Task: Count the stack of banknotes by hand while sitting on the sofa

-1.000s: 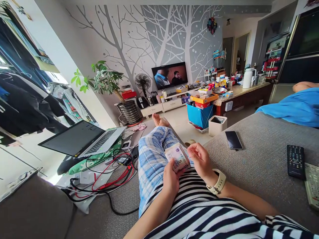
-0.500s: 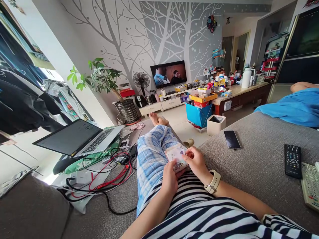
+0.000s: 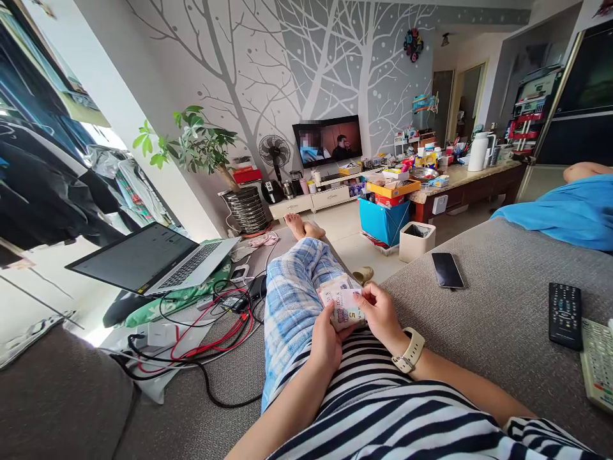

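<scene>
A stack of banknotes (image 3: 341, 303) rests in my hands above the lap, with a figure 5 printed on the top one. My left hand (image 3: 327, 338) is closed around the near left side of the stack, thumb on top. At the right edge, my right hand (image 3: 382, 314) pinches the top note between thumb and forefinger. The fingers of my left hand beneath the stack are mostly hidden. A pale wristband (image 3: 409, 350) circles my right wrist. Blue checked trousers (image 3: 292, 300) lie beneath and beyond the notes.
On the sofa to the right lie a phone (image 3: 447, 270), a black remote (image 3: 565, 315) and a pale keypad device (image 3: 597, 364). An open laptop (image 3: 191, 265) and tangled cables (image 3: 225, 348) are on the left. Blue cloth (image 3: 565, 211) and part of another person's leg show at far right.
My right hand has shifted slightly right, and the top note now sits a little farther over that way. My left hand keeps its hold on the stack. The whole view has tilted slightly.
</scene>
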`<state>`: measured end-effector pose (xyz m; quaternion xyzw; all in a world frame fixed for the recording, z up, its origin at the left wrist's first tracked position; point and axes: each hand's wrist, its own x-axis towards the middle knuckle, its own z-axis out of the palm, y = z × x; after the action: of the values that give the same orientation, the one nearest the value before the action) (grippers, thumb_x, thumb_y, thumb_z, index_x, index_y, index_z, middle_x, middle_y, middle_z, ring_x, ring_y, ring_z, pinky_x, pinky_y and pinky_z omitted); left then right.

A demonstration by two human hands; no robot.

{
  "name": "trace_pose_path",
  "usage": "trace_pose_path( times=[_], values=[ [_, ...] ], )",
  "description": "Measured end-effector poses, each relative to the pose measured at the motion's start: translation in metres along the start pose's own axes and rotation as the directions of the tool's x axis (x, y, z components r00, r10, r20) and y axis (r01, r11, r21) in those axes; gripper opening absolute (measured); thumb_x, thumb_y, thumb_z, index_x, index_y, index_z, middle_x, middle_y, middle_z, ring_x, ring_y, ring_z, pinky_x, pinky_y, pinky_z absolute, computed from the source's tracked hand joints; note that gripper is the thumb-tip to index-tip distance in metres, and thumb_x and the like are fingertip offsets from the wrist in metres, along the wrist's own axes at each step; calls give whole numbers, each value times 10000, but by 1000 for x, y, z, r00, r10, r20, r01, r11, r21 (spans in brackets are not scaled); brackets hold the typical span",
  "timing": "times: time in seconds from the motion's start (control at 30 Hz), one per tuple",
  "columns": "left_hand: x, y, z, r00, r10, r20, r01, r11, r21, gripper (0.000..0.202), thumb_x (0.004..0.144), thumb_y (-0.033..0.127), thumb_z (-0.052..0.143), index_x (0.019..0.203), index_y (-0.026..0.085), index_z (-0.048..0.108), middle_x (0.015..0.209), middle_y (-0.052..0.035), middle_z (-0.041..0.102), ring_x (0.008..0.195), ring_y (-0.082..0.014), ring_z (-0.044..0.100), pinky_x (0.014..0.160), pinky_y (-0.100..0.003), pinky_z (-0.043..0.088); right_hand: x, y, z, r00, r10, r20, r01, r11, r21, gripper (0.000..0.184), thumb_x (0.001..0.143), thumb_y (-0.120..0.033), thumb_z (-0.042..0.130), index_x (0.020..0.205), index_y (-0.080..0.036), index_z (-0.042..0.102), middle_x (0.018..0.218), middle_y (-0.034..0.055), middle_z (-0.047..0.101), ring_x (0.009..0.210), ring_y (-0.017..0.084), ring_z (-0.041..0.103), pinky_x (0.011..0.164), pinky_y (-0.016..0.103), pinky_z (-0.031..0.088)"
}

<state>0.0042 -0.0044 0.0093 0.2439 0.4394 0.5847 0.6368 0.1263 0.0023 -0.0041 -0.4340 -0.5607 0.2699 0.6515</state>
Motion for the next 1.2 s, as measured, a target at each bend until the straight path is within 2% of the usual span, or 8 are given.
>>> trace_pose_path(
  times=[0.23,0.43,0.57,0.83,1.0,1.07,1.2],
  values=[
    [-4,6,3,1000,-21,-12,21,999,-37,264,837,282,543,1054,153,623,885,-69,712,676,-169,667,552,-289,562,-4,-7,-2,995,-100,16,100,995,-12,224,881,-373,536,773,-185,589,664,5,575,594,136,503,560,240,397],
    [0,2,-2,999,17,37,-16,999,-33,201,833,273,548,948,154,662,843,-71,716,738,-198,669,587,-286,554,-6,-13,-3,990,-141,21,141,990,-20,161,873,-330,562,833,-184,616,729,17,609,645,143,537,608,248,425],
    [4,0,-4,999,6,38,-5,1000,-27,183,839,249,521,876,170,682,793,-64,713,816,-228,669,609,-296,548,-7,-15,-2,989,-133,64,132,991,12,184,884,-341,546,806,-183,598,675,2,584,606,134,525,575,237,411],
    [3,0,-3,998,3,65,-1,1000,-23,192,839,276,515,891,176,671,780,-47,714,847,-230,674,641,-304,549,-8,-15,-3,988,-111,106,108,993,37,259,917,-387,486,761,-188,545,613,-16,519,545,120,471,514,230,355],
    [1,0,1,995,-34,97,45,993,-113,198,837,267,520,909,148,661,790,-77,717,851,-258,684,678,-347,560,-9,-12,-3,985,-55,166,33,991,129,374,953,-438,375,720,-191,532,491,-40,451,454,115,445,497,240,360],
    [2,-2,2,994,-46,101,61,987,-151,211,840,270,515,928,145,661,814,-91,721,859,-269,686,704,-369,560,-8,-11,-2,985,-30,172,9,993,120,339,935,-436,419,728,-193,534,486,-46,451,449,115,449,501,241,374],
    [2,-3,2,992,-59,108,77,982,-172,274,808,289,558,1014,132,648,900,-111,726,862,-270,690,778,-403,551,-5,-8,-1,997,-14,76,15,1000,-11,238,849,-399,572,736,-197,516,610,-24,529,545,127,506,538,242,412]
  ],
)
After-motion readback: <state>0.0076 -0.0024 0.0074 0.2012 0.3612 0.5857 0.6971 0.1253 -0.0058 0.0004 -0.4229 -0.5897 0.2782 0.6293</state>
